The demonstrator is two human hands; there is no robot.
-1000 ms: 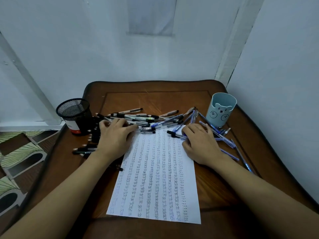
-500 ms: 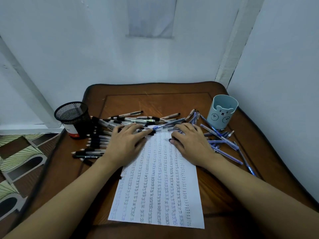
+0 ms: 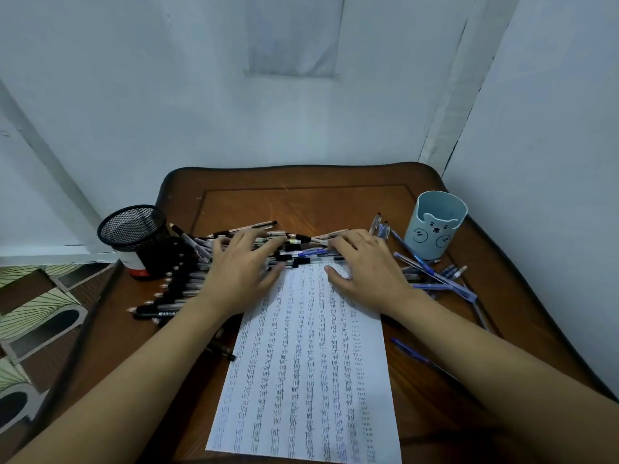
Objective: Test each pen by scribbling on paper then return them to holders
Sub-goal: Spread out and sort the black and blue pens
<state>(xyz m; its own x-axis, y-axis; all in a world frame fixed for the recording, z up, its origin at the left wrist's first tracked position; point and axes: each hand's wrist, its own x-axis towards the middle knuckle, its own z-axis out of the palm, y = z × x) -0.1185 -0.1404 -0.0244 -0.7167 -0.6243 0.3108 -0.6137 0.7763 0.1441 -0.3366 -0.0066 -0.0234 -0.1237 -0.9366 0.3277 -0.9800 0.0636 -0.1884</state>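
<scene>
At the top edge of the scribbled paper (image 3: pixel 308 380), the left hand (image 3: pixel 241 272) and right hand (image 3: pixel 365 269) lie flat on the heaped pens (image 3: pixel 301 249), fingers (image 3: pixel 248 244) spread and seemingly gripping nothing. The palms hide the pens beneath them. A mesh holder (image 3: pixel 134 236) stands left of the paper and a blue cup (image 3: pixel 435 226) right.

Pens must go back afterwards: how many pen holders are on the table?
2: a black mesh holder at the far left, and a light blue bear-face holder at the far right. None appears to be hidden.
</scene>
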